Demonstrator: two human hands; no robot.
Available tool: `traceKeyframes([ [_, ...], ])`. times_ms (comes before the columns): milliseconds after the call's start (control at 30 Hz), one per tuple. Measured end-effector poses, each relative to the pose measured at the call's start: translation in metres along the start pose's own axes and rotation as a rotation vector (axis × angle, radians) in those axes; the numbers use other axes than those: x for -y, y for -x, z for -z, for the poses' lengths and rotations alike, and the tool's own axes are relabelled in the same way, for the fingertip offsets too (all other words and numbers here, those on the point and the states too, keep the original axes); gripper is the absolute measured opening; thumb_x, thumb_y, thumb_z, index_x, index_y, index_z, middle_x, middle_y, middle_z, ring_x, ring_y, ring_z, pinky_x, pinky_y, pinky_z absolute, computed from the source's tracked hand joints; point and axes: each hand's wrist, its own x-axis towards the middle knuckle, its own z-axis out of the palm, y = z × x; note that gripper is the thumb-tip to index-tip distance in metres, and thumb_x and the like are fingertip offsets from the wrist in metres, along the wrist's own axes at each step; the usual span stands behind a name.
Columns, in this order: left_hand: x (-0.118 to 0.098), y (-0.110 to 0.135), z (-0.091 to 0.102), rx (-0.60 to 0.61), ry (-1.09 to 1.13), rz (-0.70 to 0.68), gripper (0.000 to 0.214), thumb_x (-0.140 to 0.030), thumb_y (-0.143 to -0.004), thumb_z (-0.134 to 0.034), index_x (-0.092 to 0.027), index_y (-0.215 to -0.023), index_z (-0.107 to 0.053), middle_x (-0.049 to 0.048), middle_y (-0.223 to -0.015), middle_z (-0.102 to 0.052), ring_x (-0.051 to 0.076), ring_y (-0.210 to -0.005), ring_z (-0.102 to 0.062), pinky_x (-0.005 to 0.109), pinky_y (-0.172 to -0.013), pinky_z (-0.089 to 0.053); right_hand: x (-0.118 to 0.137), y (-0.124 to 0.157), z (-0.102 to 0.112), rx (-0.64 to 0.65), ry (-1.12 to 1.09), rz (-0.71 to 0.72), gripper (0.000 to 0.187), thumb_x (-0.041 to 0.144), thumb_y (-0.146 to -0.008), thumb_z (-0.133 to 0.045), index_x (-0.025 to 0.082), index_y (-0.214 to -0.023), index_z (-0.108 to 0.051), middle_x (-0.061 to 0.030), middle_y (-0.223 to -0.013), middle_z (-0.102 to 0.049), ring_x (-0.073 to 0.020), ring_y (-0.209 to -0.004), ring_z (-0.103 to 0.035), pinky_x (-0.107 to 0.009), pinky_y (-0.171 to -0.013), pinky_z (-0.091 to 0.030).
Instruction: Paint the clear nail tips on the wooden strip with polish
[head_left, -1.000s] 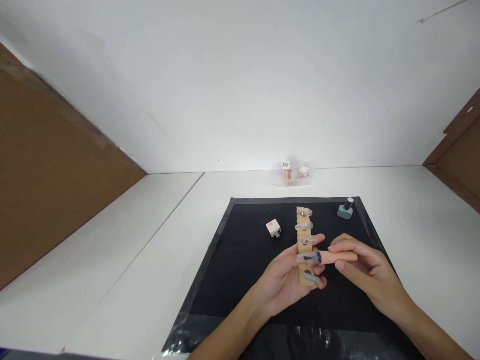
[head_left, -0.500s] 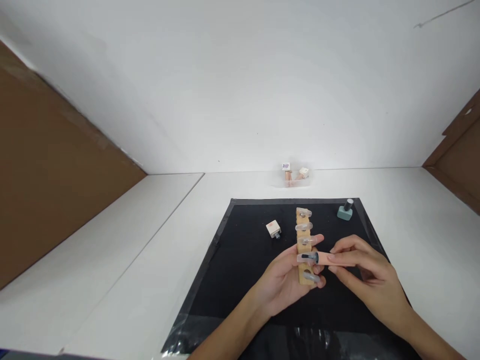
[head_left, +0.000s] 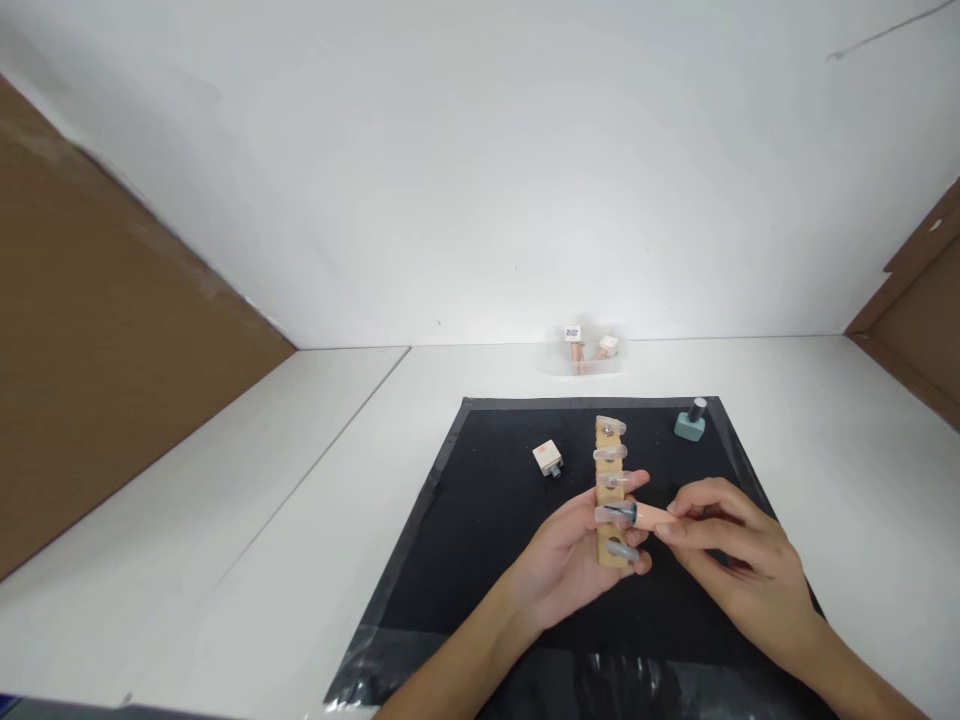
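My left hand grips the near end of a wooden strip that carries several clear false nail tips. It lies lengthwise over the black mat. My right hand pinches a peach-coloured polish brush handle. Its dark brush end rests on the fourth nail tip, which shows a grey-blue streak. The nearest tip is grey as well.
An open white square bottle lies on the mat left of the strip. A teal polish bottle with a dark cap stands at the mat's far right corner. Two small bottles sit by the back wall. Brown boards flank both sides.
My right hand has shifted its fingers along the brush handle and curled lower. The brush tip has stayed on the fourth nail tip. My left hand and the strip have barely moved.
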Motion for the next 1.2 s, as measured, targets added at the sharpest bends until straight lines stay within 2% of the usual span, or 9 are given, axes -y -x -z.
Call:
traceKeyframes([
  [200,-0.0018,-0.0001,-0.0002,0.02,0.001,0.035,0.035,-0.016,-0.066,-0.067,-0.011,-0.101,-0.066,0.0001,-0.065,-0.053,0.01,-0.062,-0.047,0.027,-0.059,-0.034,0.0,-0.0003,-0.0002,-0.019,-0.007,-0.037,0.02,0.01,-0.079,-0.058,0.023,-0.067,-0.068,-0.0016,-0.069,-0.061,-0.0118,-0.054,-0.06,-0.019,-0.039,-0.046],
  [500,-0.0023,0.0014,0.0001,0.074,0.044,0.082,0.031,-0.015,-0.069,-0.065,-0.01,-0.1,-0.065,-0.0011,-0.063,-0.049,0.009,-0.062,-0.046,0.027,-0.06,-0.033,-0.0002,-0.0021,0.0004,-0.034,0.016,-0.019,0.022,0.007,-0.076,-0.058,0.025,-0.068,-0.068,-0.0011,-0.067,-0.062,-0.013,-0.054,-0.061,-0.021,-0.04,-0.047],
  [800,-0.0042,0.0008,0.0011,0.113,0.065,0.118,0.032,-0.015,-0.069,-0.066,-0.008,-0.1,-0.066,0.0002,-0.065,-0.054,0.009,-0.062,-0.047,0.026,-0.06,-0.034,-0.004,-0.0003,0.0015,0.008,-0.016,0.067,0.029,-0.001,-0.074,-0.055,0.024,-0.072,-0.067,-0.0016,-0.067,-0.059,-0.0132,-0.057,-0.059,-0.023,-0.045,-0.05],
  [1000,-0.0038,0.0008,0.0017,0.12,0.059,0.118,0.031,-0.015,-0.071,-0.064,-0.008,-0.101,-0.065,-0.0001,-0.064,-0.053,0.009,-0.062,-0.046,0.026,-0.06,-0.032,-0.0016,-0.003,0.0027,-0.016,0.036,0.16,0.03,-0.004,-0.071,-0.055,0.023,-0.073,-0.066,-0.0023,-0.067,-0.062,-0.0142,-0.056,-0.059,-0.024,-0.046,-0.051],
  [1200,-0.0033,0.0011,0.0016,0.114,0.06,0.11,0.033,-0.015,-0.069,-0.066,-0.007,-0.102,-0.065,0.001,-0.066,-0.055,0.01,-0.062,-0.047,0.027,-0.06,-0.033,-0.0012,-0.0077,0.005,0.012,0.024,0.107,0.024,-0.001,-0.073,-0.058,0.021,-0.075,-0.066,-0.0025,-0.067,-0.064,-0.0126,-0.053,-0.06,-0.021,-0.042,-0.05],
])
